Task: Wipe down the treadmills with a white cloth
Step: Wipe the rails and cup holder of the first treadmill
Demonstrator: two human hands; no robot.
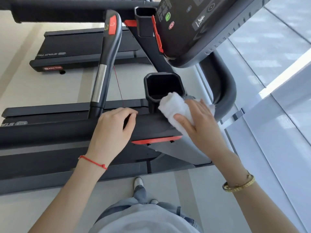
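Observation:
A black treadmill (50,132) with red trim stands right in front of me, seen from its side. My right hand (200,121) presses a folded white cloth (175,106) flat against the near end of the padded side handrail, just below a square black cup holder (163,86). My left hand (112,132) rests on that handrail (151,126) a little to the left, fingers curled over its far edge. The console (193,22) with a green and a red button hangs above at the upper right.
A second treadmill (84,49) stands parallel farther back on the pale floor. A handle bar (107,61) with a silver sensor and a thin red cord rises from the near machine. Glass window panels (277,98) run along the right. My shoes (138,182) show below.

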